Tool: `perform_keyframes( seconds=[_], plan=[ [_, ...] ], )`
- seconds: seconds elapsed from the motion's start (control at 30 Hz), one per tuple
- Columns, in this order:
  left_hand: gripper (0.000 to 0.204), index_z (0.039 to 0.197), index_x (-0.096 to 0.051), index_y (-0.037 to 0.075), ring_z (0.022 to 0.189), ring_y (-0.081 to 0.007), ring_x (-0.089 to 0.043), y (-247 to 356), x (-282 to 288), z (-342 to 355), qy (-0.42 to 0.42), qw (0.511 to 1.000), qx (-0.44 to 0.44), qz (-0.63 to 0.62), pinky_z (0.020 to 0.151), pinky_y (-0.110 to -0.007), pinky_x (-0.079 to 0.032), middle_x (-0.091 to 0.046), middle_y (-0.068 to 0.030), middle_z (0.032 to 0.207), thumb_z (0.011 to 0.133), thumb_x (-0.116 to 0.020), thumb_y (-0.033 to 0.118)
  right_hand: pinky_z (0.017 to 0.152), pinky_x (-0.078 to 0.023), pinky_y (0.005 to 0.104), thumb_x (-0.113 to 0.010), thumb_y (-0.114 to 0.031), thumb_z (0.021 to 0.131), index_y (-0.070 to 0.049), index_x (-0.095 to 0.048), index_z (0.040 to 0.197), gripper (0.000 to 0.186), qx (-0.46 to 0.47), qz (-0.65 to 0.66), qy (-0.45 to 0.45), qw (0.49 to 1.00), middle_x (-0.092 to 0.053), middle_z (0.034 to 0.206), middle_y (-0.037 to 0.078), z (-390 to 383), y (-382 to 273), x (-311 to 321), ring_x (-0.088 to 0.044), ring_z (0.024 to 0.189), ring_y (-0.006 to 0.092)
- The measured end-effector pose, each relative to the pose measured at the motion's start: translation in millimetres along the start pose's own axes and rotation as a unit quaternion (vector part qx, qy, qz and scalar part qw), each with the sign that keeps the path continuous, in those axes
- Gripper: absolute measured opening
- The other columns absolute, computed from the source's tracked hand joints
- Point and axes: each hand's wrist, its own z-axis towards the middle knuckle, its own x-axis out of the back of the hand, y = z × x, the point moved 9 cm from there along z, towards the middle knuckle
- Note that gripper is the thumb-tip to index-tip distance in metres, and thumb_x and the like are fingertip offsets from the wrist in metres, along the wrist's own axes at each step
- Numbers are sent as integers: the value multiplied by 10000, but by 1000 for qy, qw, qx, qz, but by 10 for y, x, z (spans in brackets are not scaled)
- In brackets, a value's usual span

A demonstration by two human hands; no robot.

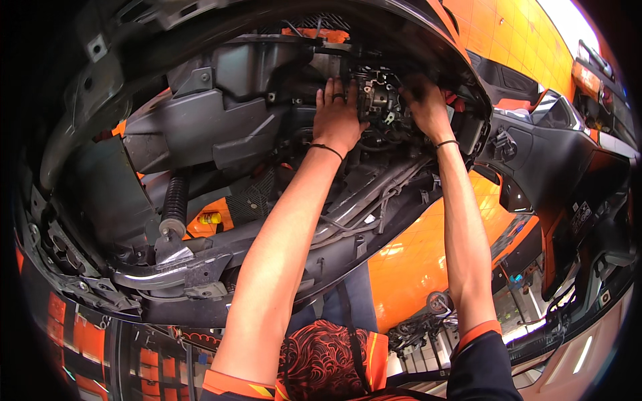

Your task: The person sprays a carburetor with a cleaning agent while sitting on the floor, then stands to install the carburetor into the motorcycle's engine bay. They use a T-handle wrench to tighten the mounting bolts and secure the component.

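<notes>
Both my arms reach into the opened frame of what looks like a scooter. My left hand [339,115] lies with its fingers stretched out against dark parts, left of a metal engine part [378,100] with small fittings. On the other side of that part, my right hand [425,105] has its fingers curled inward at its edge. Shadow hides the right fingertips and whatever they may hold. Below the hands, hoses and cables [384,194] run along a dark frame tube [348,210].
A coil-spring shock absorber [175,204] stands at the left, near a grey plastic housing [194,127]. A small yellow container [209,218] is on the orange floor [408,260] below. Dark body panels [545,157] sit at the right.
</notes>
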Motion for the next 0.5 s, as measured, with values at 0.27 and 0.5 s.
perform_keyframes(
  seconds=[0.27, 0.5],
  plan=[
    [933, 1579, -254, 44, 1529, -417, -178, 56, -38, 6, 2, 999, 0, -47, 1229, -542, -206, -257, -298, 1598, 872, -753, 395, 853, -534, 416, -719, -234, 883, -47, -758, 1031, 241, 19, -144, -96, 985, -745, 960, 188, 188, 104, -208, -719, 941, 357],
    [933, 1577, -266, 47, 1529, -421, -172, 12, -16, 11, 4, 999, 1, -46, 1226, -550, -207, -236, -298, 1604, 869, -758, 404, 842, -544, 406, -718, -205, 859, -39, -766, 1015, 233, 11, -129, -76, 989, -740, 953, 199, 271, 146, -280, -722, 909, 357]
  ],
)
